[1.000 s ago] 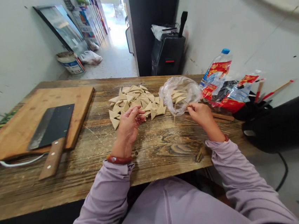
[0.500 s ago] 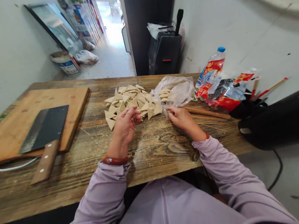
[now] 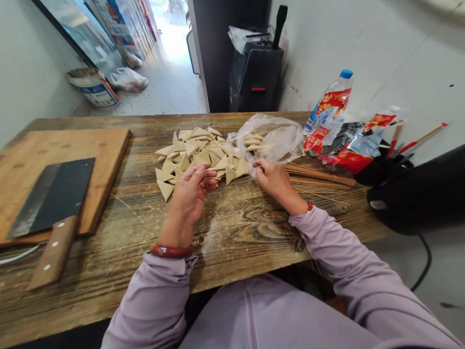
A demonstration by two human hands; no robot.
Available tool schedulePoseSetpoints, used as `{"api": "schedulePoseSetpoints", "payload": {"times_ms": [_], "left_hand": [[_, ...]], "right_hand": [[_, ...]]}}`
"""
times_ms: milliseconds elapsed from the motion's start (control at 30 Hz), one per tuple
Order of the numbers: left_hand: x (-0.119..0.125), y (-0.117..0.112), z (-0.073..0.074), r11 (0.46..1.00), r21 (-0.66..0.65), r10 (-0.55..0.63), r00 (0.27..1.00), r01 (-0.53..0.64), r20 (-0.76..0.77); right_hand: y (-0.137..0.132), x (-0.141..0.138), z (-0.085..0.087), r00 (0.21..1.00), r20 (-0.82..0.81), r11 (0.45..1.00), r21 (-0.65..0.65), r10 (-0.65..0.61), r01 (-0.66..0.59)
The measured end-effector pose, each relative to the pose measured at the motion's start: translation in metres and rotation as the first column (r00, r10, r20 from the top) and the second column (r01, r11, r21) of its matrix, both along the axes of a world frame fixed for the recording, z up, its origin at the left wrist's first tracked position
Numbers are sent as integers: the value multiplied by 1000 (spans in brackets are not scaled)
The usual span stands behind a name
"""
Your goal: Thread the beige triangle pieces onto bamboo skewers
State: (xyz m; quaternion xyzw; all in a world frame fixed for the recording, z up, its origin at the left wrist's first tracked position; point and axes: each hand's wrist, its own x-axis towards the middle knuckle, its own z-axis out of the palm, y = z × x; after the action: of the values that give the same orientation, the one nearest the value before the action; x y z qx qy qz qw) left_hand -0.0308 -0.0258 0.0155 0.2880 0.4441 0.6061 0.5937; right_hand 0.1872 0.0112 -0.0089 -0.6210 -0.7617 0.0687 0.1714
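Observation:
A heap of tan triangular pieces (image 3: 197, 150) lies on the wooden table (image 3: 242, 234). My left hand (image 3: 191, 192) rests at the heap's near edge, its fingers curled on a triangular piece. My right hand (image 3: 272, 179) is pinched on a thin bamboo skewer at the heap's right edge. Just behind it, a clear plastic bag (image 3: 272, 140) holds more triangles. A bundle of bamboo skewers (image 3: 318, 174) lies on the table to the right of my right hand.
A wooden cutting board (image 3: 23, 178) with a cleaver (image 3: 52, 208) lies at the left. Plastic bottles (image 3: 333, 107) and red wrappers (image 3: 348, 158) sit at the right, beside a black appliance (image 3: 435, 188). Behind the table stand a black bin (image 3: 256, 79) and a paint bucket (image 3: 92, 86).
My right hand has moved left from beside the plastic bag to the right edge of the heap, nearer my left hand. The view has shifted slightly.

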Motion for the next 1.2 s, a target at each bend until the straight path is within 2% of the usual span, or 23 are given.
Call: {"api": "schedulePoseSetpoints", "payload": {"times_ms": [133, 300, 400, 533, 667, 800, 900, 1067, 1200], "left_hand": [[1, 0, -2, 1000, -12, 3, 1000, -3, -6], [1, 0, -3, 1000, -3, -5, 1000, 5, -6], [1, -1, -2, 1000, -7, -2, 1000, 2, -4], [1, -2, -2, 1000, -7, -13, 1000, 13, 1], [1, -2, -2, 1000, -1, -14, 1000, 14, -10], [0, -1, -3, 1000, -3, -26, 999, 26, -19], [-1, 0, -4, 999, -12, -33, 999, 32, -25], [-2, 1, -6, 999, -20, -36, 999, 35, -30], [-1, 0, -6, 999, -20, -39, 999, 38, -32]], "right_hand": [[-2, 3, 5, 989, 70, 990, -73, 126, -121], [6, 16, 18, 988, 123, 995, -43, 97, -92], [17, 22, 23, 974, 221, 996, -78, 55, -38], [21, 36, 25, 921, 386, 984, -133, -59, 119], [19, 58, 26, 892, 431, 969, -134, -134, 210], [14, 70, 28, 914, 375, 972, -107, -154, 208], [5, 64, 27, 958, 246, 986, -32, -148, 161], [-7, 38, 17, 993, 106, 997, -62, 51, -44], [-3, 23, 17, 993, -24, 988, -100, 114, -116]]}}
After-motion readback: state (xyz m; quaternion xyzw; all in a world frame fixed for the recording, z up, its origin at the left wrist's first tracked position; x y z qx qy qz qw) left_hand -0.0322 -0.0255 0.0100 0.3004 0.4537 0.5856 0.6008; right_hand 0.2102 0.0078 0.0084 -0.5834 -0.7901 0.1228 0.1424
